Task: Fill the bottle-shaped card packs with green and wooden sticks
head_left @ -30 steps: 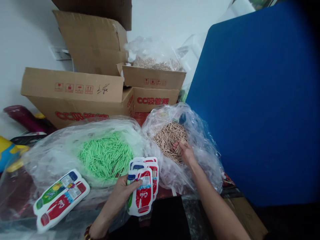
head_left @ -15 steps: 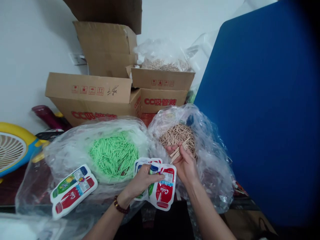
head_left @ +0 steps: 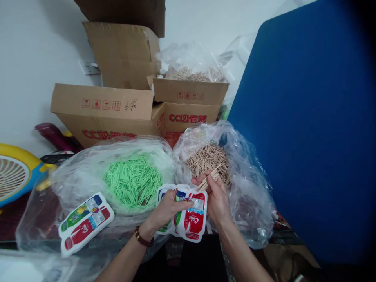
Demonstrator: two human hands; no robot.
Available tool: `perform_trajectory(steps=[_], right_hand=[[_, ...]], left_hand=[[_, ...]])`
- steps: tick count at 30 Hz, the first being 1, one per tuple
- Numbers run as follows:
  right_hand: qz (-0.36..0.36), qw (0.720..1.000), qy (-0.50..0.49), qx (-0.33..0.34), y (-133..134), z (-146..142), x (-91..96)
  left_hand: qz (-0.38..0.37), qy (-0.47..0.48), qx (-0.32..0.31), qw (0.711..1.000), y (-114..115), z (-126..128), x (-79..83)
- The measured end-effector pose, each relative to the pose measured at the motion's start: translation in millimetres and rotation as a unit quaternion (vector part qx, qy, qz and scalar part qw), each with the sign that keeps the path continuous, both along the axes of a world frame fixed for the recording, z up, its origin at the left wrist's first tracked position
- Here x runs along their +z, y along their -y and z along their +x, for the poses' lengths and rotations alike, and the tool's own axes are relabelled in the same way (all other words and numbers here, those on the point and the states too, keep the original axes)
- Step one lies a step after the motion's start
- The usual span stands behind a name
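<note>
My left hand (head_left: pixel 167 206) is closed around a stack of bottle-shaped printed pouches (head_left: pixel 192 221), red and green, held upright in front of me. My right hand (head_left: pixel 216 197) pinches a small bundle of tan sticks (head_left: pixel 209 181) right beside the top of the pouches. Behind that hand lies an open clear plastic bag (head_left: pixel 246 196) with a heap of tan sticks (head_left: pixel 210 158). To its left a second clear bag holds a pile of green sticks (head_left: pixel 133 179). Two more printed pouches (head_left: pixel 85 223) lie flat on the plastic at the left.
Cardboard boxes (head_left: pixel 102 113) with red print are stacked against the white wall; one (head_left: pixel 188 92) holds a bag of tan sticks. A blue board (head_left: pixel 308 125) stands at the right. A yellow fan (head_left: pixel 14 176) and a dark red bottle (head_left: pixel 54 135) are at the left.
My right hand came out of the tan heap with a few sticks and moved to the pouches in my left hand. The view shifted, bringing the yellow fan in.
</note>
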State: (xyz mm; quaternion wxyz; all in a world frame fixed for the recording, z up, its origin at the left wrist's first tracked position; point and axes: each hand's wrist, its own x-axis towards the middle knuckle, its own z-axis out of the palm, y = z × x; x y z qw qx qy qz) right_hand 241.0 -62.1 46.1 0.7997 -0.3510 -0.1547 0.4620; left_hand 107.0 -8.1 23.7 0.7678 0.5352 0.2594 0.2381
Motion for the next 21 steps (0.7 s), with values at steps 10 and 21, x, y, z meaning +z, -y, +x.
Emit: perform_trajectory(steps=[10,21], right_hand=[[0.01,0.999,0.03,0.012,-2.8,4.2,-2.5],[-0.043,0.999,-0.017,0.001,-5.2,-2.6,-1.8]], left_hand=[[0.021,-0.022,-0.017,0.999,-5.7,-3.4,1.3],[0.041,-0.024,-0.03,0.998,-4.6,-2.1,1.0]])
